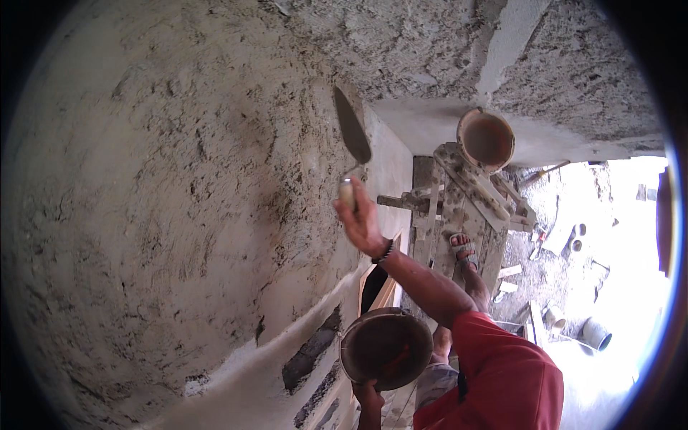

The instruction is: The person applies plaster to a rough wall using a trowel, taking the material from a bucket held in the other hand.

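Observation:
My right hand is closed round the handle of a pointed trowel, raised beside the rough grey plastered wall. Its blade points up and away from me, and no lump of mortar can be made out on it. Lower in the view, my left hand grips the rim of a round bucket held close to my body. The bucket's inside is dark, with a reddish patch, so how much it holds is hard to tell.
A second bucket stands on the wooden scaffold planks, near the wall corner. My sandalled foot rests on those planks. Below, on the bright ground, lie more pails and loose wood pieces. An opening shows low in the wall.

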The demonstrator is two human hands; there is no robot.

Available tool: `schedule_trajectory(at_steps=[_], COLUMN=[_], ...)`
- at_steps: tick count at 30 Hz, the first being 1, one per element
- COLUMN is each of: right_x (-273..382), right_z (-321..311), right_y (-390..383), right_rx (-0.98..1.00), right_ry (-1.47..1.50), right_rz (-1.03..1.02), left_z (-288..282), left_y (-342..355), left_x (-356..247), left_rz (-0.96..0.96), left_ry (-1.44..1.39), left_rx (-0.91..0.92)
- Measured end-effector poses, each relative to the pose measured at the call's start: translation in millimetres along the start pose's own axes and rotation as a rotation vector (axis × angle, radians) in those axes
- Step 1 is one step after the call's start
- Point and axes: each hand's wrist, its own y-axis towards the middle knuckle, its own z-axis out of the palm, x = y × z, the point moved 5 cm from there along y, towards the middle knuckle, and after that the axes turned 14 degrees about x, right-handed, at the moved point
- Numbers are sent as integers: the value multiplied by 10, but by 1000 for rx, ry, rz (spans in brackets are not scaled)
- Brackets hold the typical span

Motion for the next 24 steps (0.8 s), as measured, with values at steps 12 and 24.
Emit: schedule_trajectory(at_steps=[12,24], right_x=[-1381,-1354], right_z=[-343,-120], right_y=[1069,937], right_rx=[96,120], right_ry=[475,187], right_rz=[351,348], left_z=[-147,-9], left_y=[104,95], left_x=[188,142], left_rz=[0,-114], left_ry=[201,141], left_rx=[6,6])
